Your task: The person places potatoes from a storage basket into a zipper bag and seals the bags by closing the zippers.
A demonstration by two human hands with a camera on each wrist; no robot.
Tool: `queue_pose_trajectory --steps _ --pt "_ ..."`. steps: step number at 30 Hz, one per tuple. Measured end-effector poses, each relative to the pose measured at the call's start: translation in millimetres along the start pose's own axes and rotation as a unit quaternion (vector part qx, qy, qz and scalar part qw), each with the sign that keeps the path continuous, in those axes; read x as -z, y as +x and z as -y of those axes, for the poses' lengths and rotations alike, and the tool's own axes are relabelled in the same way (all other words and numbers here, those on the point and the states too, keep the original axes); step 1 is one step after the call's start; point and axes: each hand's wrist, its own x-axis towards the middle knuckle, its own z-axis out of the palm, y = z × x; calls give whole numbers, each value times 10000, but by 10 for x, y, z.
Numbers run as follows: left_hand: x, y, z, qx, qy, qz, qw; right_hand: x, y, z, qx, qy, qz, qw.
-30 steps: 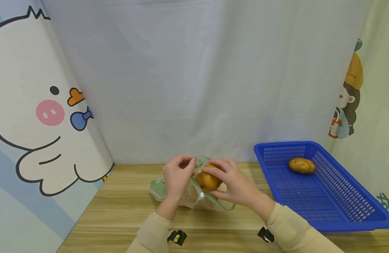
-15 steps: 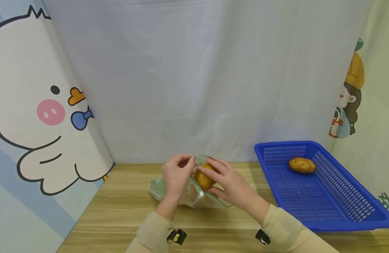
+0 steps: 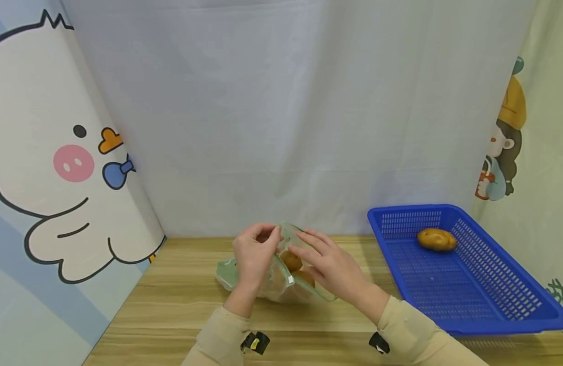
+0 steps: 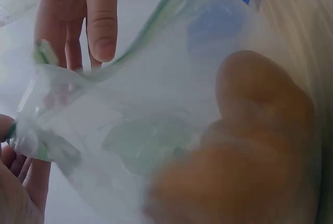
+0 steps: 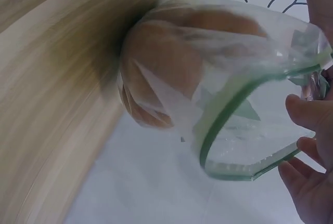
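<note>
A clear zip bag (image 3: 276, 290) with a green-edged mouth lies on the table, tilted toward the right. Brown potatoes (image 3: 291, 261) sit inside, blurred through the plastic in both wrist views. My left hand (image 3: 254, 251) pinches the bag's rim between thumb and fingertips, holding its mouth apart. At the opening, my right hand (image 3: 333, 264) has its fingers extended over the potatoes, with nothing between them and the thumb. Its fingertips overlap the far rim in the head view. A small white slider (image 3: 291, 280) sits on the near green edge.
A blue plastic basket (image 3: 400, 269) stands at the right with a single potato (image 3: 437, 239) near its back. Behind the wooden table (image 3: 171, 305) hangs a pale curtain (image 3: 263, 127). Printed cartoon cloths flank it on both sides.
The right hand moved left to the bag's mouth with a potato and let it go; the potato dropped in among the others. The left hand kept its pinch, nearly still.
</note>
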Motion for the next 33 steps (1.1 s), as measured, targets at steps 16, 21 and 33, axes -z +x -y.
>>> queue_pose_trajectory --steps 16,21,33 --pt "-31 -29 -10 194 58 -77 9998 526 -38 -301 -357 1435 -189 9888" --pt "-4 -49 -265 246 87 -27 9997 798 -128 -558 -1275 1534 -46 9799" --pt "14 -67 -373 260 46 -38 9996 1156 -462 -1200 -2937 1603 303 9419"
